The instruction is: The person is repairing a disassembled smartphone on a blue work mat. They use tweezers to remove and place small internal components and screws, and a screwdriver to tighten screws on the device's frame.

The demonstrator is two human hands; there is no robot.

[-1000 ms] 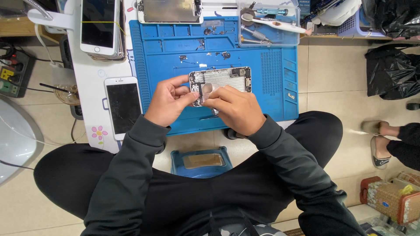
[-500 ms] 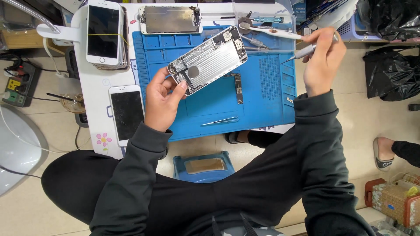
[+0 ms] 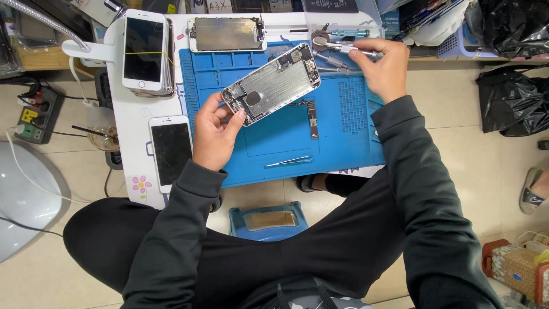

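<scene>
My left hand holds an opened silver phone housing by its lower corner, tilted above the blue repair mat. My right hand reaches to the mat's far right corner and grips a thin silver tool among other tools there. A long narrow circuit board lies on the mat under the housing. Tweezers rest near the mat's front edge.
A phone with a dark screen lies on the white table left of the mat, a stack of phones behind it. A detached screen panel sits at the back. A black bag and baskets stand on the floor at right.
Both hands worked together on the housing a second ago. My left hand has since lifted it alone, the circuit board now lies on the mat, and my right hand went to the tools at the back right.
</scene>
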